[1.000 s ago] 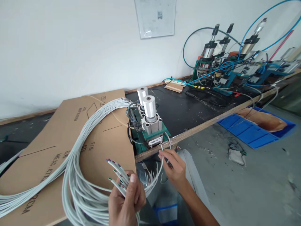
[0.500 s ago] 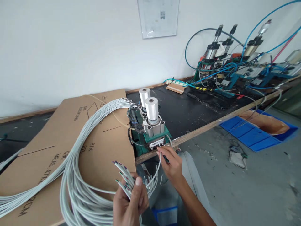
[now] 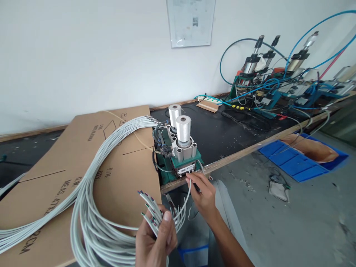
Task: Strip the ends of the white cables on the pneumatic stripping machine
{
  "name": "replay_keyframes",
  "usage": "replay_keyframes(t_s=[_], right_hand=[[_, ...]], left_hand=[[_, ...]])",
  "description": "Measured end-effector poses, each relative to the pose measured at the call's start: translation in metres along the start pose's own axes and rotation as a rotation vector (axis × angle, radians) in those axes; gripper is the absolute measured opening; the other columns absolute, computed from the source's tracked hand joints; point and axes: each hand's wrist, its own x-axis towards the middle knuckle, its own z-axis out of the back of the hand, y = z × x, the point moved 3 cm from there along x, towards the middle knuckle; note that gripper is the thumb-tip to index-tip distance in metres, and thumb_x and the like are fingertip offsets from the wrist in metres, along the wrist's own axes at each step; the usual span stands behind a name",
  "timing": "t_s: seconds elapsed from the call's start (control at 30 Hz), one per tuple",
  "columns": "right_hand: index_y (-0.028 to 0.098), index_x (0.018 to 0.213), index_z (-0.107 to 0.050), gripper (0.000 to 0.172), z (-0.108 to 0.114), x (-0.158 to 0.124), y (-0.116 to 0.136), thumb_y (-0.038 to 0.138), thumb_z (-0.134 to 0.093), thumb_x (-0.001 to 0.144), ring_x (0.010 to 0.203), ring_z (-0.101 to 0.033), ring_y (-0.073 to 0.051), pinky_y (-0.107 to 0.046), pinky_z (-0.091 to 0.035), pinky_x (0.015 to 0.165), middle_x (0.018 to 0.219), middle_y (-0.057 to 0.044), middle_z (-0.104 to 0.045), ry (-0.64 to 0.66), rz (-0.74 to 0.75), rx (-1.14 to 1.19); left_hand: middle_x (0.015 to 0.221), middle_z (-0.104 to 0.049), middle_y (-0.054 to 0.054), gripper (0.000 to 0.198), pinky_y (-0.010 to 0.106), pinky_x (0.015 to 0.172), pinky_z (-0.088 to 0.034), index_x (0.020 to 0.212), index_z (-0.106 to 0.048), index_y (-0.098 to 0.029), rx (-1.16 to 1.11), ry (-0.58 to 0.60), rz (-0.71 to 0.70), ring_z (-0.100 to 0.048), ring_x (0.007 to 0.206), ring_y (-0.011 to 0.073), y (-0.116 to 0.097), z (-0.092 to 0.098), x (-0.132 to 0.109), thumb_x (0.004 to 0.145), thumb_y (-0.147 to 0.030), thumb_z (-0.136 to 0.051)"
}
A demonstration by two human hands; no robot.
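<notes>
1. Brown cardboard (image 3: 126, 193) lies flat over the left part of the bench (image 3: 219, 137); I take it for a smooth bed that spares the cables the rougher top.

2. On it the grey cable bundle (image 3: 88, 185) sweeps in a wide curve, one end of it reaching the machine (image 3: 185, 148). From my distant seat, the curve seems meant to let the lengths bend without kinking.

3. The left hand (image 3: 157, 237) is clamped around a cluster of cable ends (image 3: 151, 207), thumb pressed across them, coloured cores pointing up and away. I judge that this grip gathers them so none slips loose.

4. The machine stands at the bench's front edge, two silver cylinders (image 3: 183, 129) on top, its slotted face (image 3: 187, 170) turned toward the hands, presumably for a straight reach.

5. One single cable (image 3: 189, 189) comes up to that face, pinched by the thumb and fingers of the right hand (image 3: 204, 194), together on it near its tip. Such a hold likely steadies it; how far it sits in the slot I cannot tell.

6. Further right, a blue bin (image 3: 289, 162) sits below the bench edge, well apart from both hands.
</notes>
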Motion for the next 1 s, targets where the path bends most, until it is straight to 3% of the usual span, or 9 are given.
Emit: replay_keyframes(t_s=[0.3,1.0], right_hand=[[0.022,0.118,-0.075,0.028,0.001,-0.004,-0.003,0.008,-0.061,0.098,0.087,-0.074,-0.018,-0.029,-0.063,0.081,0.097,-0.008,-0.074,-0.008,0.019,0.006],[0.022,0.121,-0.073,0.028,-0.005,-0.013,-0.018,0.012,-0.058,0.1,0.087,-0.074,-0.018,-0.03,-0.066,0.079,0.103,-0.009,-0.073,0.078,-0.066,0.046]], left_hand=[[0.048,-0.038,-0.012,0.053,0.013,0.042,-0.022,0.08,-0.056,-0.018,-0.01,-0.02,0.022,-0.028,0.041,0.0025,0.003,0.002,0.001,0.068,-0.056,-0.091],[0.048,-0.039,-0.011,0.047,0.015,0.043,-0.023,0.081,-0.06,-0.017,0.029,-0.008,-0.011,-0.029,0.042,0.0039,0.006,0.005,0.0,0.072,-0.054,-0.089]])
